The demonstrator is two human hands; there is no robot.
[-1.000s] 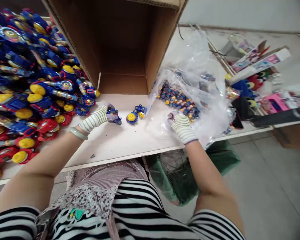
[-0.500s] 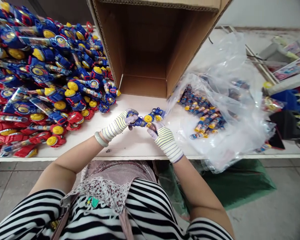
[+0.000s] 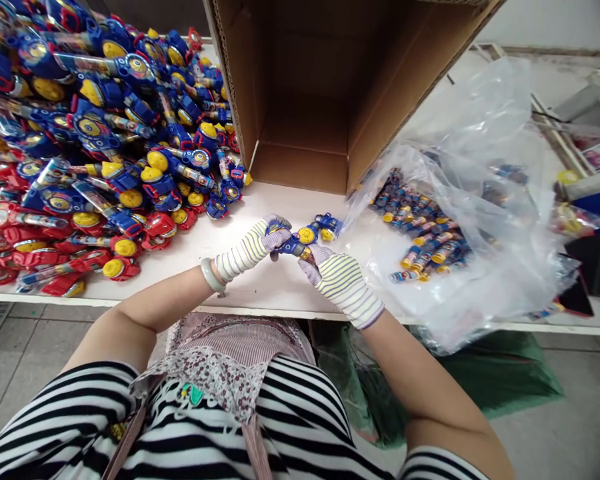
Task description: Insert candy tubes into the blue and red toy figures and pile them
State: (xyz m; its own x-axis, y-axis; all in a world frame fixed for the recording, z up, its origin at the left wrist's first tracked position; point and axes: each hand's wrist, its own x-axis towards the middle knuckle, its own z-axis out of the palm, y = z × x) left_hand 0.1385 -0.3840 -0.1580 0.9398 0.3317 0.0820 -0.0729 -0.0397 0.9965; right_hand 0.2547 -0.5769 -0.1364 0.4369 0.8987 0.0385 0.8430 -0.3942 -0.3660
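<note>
Over the white table, my left hand [image 3: 256, 245], in a striped fingerless-looking glove, is closed around the body of a blue plastic toy [image 3: 293, 244]. My right hand [image 3: 341, 279], gloved alike, pinches a small tube with a printed label [image 3: 307, 255] at the toy's right end. The tube meets the toy there; whether it is fastened cannot be seen, since the fingers cover part of it. Just behind lie more blue toy parts with a round yellow piece [image 3: 307, 235], resting on the table and apart from my fingers.
A big heap of blue and red toys [image 3: 95, 127] covers the table's left side. An open cardboard box [image 3: 305, 170] stands at the back. To the right, a clear plastic bag [image 3: 510, 267] holds many labelled tubes [image 3: 425, 230]. Below the table edge is a green sack [image 3: 500, 373].
The whole view has shifted, so things appear further right. Both hands stay on the toy and the tube, their grip much the same.
</note>
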